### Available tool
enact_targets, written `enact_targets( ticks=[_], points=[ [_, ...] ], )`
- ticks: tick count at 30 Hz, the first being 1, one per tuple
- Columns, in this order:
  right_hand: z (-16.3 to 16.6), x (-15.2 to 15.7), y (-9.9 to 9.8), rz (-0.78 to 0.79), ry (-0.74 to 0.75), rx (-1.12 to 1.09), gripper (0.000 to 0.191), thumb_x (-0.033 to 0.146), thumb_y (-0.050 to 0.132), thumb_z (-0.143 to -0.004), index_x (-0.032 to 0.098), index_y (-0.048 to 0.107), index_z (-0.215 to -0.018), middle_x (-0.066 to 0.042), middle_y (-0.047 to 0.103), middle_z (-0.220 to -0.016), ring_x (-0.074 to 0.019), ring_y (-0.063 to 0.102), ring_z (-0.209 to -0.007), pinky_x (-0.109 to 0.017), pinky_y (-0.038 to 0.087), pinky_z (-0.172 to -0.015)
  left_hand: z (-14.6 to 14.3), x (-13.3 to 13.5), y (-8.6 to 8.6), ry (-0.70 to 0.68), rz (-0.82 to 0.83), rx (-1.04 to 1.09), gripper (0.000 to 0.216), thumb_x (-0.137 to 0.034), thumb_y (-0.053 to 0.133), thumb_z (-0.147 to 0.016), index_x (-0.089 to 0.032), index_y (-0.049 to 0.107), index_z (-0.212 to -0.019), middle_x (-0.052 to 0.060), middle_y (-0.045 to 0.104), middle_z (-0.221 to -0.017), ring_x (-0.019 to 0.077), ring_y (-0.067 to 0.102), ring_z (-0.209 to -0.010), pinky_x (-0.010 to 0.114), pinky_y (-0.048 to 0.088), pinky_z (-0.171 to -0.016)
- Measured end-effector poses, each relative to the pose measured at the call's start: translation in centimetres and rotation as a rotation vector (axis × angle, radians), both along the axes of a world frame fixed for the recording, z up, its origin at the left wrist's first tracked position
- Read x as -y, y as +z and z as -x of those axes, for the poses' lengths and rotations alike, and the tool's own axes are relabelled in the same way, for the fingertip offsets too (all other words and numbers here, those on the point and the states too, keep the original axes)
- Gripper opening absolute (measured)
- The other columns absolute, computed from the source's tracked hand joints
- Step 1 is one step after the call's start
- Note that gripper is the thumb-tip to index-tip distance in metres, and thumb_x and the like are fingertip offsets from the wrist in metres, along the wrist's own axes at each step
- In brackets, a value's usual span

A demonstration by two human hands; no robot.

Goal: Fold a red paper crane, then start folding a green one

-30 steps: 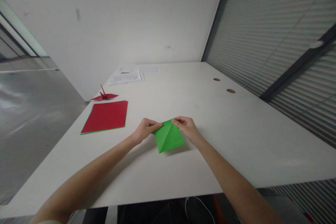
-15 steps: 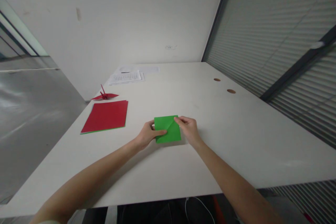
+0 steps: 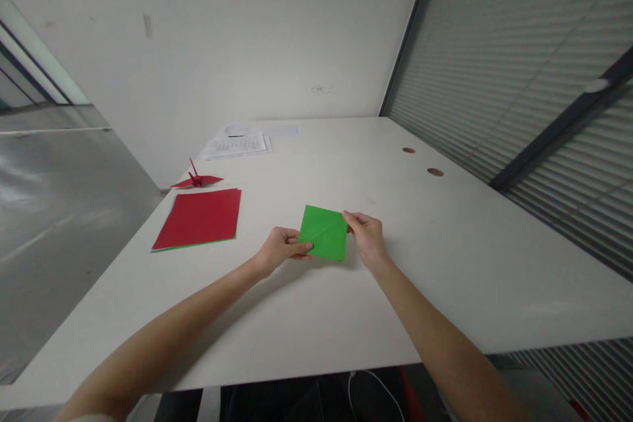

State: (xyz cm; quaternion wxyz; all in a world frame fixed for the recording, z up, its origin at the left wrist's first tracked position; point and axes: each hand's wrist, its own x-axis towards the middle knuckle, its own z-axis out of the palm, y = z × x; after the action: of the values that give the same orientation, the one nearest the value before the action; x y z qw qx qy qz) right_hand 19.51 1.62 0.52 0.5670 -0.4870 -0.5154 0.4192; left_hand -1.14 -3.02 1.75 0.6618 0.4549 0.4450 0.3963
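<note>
A small square of folded green origami paper (image 3: 324,229) is held between my two hands, slightly above the white table. A diagonal crease runs across its face. My left hand (image 3: 281,250) pinches the lower left corner, thumb on top and fingers underneath. At the upper right corner, my right hand (image 3: 366,234) grips the paper between thumb and fingers. The fingers beneath the sheet are partly hidden.
To the left lies a stack of square paper, red sheet (image 3: 200,217) on top and green edge below. Behind it sits a red paper crane (image 3: 196,180). Printed sheets (image 3: 240,145) lie farther back. The white table (image 3: 445,257) has two round holes near the blinds (image 3: 494,66).
The green paper has turned clockwise and shifted slightly right. My right hand has moved right with its corner, while my left hand now holds nearer the lower left corner.
</note>
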Motion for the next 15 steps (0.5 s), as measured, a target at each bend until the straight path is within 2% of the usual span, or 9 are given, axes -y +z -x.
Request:
enact_targets(
  ticks=[5,8,11,15],
  points=[
    [-0.4,-0.1,0.4,-0.054,-0.046,-0.029,0.039,0.054,0.065,-0.072,0.018,0.061,-0.058,0.000,0.052,-0.054,-0.0135,0.046,-0.055,-0.028,0.037,-0.055,0.2,-0.3,-0.2,0.047,0.065,0.065,0.042,-0.043,0.086,-0.057,-0.008,0.069,-0.075,0.010,0.073,-0.073,0.0148,0.069,-0.064,0.029,0.058,-0.071],
    [-0.9,-0.2,1.0,-0.068,-0.039,0.015,0.036,0.052,0.067,-0.071,0.018,0.062,-0.058,0.001,0.051,-0.052,-0.0128,0.045,-0.053,-0.028,0.036,-0.054,0.5,-0.5,-0.2,0.066,0.047,0.020,0.045,-0.046,0.085,-0.055,-0.008,0.069,-0.074,0.012,0.073,-0.070,0.0166,0.068,-0.062,0.030,0.058,-0.067],
    [-1.5,-0.3,1.5,-0.048,0.051,0.132,0.035,0.051,0.069,-0.068,0.017,0.065,-0.061,0.000,0.055,-0.052,-0.0130,0.046,-0.053,-0.028,0.037,-0.053,1.1,-1.1,0.0,0.139,-0.077,-0.064,0.043,-0.047,0.083,-0.057,-0.009,0.069,-0.070,0.010,0.071,-0.065,0.0174,0.066,-0.059,0.031,0.056,-0.063],
    [-1.5,-0.1,1.6,-0.013,0.261,0.257,0.035,0.051,0.069,-0.066,0.016,0.068,-0.065,-0.001,0.061,-0.057,-0.0125,0.049,-0.055,-0.027,0.037,-0.053,2.3,-2.3,0.4,0.424,-0.330,-0.127,0.035,-0.045,0.077,-0.064,-0.011,0.068,-0.067,0.003,0.065,-0.058,0.0130,0.059,-0.055,0.026,0.049,-0.056]
  ],
)
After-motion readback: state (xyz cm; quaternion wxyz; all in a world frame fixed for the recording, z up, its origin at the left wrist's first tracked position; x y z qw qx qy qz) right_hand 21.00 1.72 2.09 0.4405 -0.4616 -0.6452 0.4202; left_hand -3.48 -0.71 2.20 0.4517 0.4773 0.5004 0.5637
